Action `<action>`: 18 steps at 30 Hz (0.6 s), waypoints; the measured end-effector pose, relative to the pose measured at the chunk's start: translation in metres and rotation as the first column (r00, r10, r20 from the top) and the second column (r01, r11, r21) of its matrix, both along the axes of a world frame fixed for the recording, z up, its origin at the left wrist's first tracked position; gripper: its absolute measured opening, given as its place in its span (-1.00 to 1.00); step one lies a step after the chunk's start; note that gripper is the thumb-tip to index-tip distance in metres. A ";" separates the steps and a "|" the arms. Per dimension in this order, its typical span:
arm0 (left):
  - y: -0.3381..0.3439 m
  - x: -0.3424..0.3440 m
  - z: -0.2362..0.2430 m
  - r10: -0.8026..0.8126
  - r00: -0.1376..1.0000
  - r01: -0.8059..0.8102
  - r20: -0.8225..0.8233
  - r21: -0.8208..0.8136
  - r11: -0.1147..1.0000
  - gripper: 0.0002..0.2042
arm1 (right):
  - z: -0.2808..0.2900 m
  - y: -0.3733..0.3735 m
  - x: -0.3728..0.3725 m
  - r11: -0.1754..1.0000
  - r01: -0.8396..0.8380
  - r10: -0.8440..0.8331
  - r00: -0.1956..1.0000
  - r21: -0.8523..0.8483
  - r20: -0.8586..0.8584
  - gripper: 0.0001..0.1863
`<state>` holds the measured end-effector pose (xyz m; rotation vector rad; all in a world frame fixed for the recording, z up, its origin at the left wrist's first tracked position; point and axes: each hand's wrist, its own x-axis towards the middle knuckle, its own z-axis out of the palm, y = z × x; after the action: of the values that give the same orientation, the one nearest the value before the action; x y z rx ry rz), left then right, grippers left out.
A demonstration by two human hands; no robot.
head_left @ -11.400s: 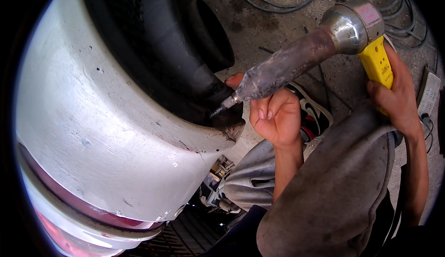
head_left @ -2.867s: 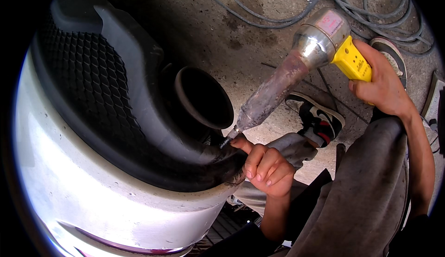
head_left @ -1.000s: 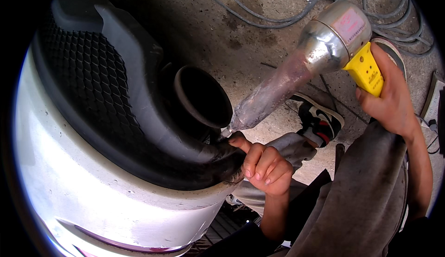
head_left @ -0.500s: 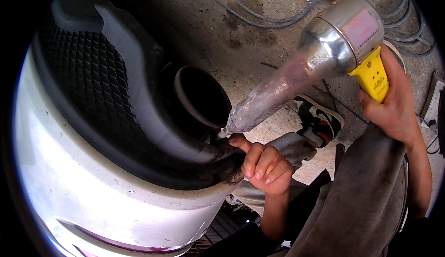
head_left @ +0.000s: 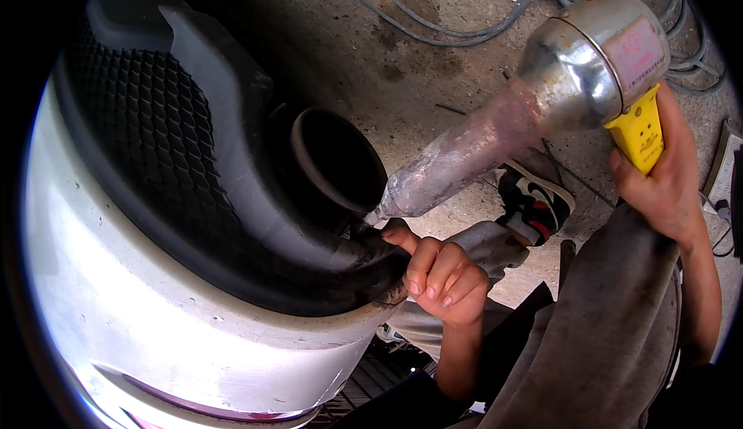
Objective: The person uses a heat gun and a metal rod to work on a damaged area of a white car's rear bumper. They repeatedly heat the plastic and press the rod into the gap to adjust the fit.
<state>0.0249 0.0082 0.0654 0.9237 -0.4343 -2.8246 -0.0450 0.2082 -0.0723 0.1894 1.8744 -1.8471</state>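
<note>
Far left, pale bumper (head_left: 178, 313), its curved face toward the viewer; dark mesh (head_left: 155, 111) set inside the black trim (head_left: 240, 142), which sweeps down to a narrow corner. Right of the trim, a round pipe mouth (head_left: 302, 156) faces up, hollow and dark. Left hand (head_left: 449, 278) at the trim's corner: one digit stretched to the edge just beside the nozzle (head_left: 374, 217), the others curled in toward the palm; whether it pinches the edge or only presses there, cannot tell. Placement likely steadies that corner while leaving the tip in view. Grey cable (head_left: 484, 38) lies looped on the floor beyond. Heat gun (head_left: 518, 115) slants across the middle, nozzle low by the pipe and trim corner, body raised clear of the left hand, presumably to keep the hot barrel off the skin. Shoe (head_left: 535, 200) beneath; leg (head_left: 580, 328) bent nearer. Right hand (head_left: 665, 173) wrapped round the yellow handle (head_left: 641, 131), fingers closed, apparently held high to aim the tip downward. Power strip (head_left: 724, 167) at far right.
</note>
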 end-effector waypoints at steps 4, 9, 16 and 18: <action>0.000 -0.002 -0.002 -0.009 1.000 0.009 0.001 -0.005 1.000 -0.63 | 0.003 -0.006 -0.001 0.997 0.065 -0.065 0.998 -0.031 0.022 -0.34; -0.007 0.006 0.000 0.003 1.000 -0.004 -0.028 -0.032 0.999 -0.62 | -0.004 -0.015 0.006 0.995 0.082 -0.086 0.995 -0.058 -0.056 -0.36; -0.004 0.000 -0.002 -0.005 1.000 0.005 -0.018 -0.002 1.000 -0.62 | 0.002 -0.004 0.000 0.999 0.030 -0.027 0.997 -0.040 0.073 -0.35; -0.006 0.003 -0.002 -0.005 1.000 0.004 -0.025 -0.014 1.000 -0.62 | 0.001 -0.010 0.003 0.999 0.043 -0.042 0.999 -0.026 0.022 -0.35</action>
<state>0.0276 0.0023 0.0637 0.8851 -0.4531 -2.8302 -0.0425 0.1980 -0.0709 0.2408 1.8442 -1.8892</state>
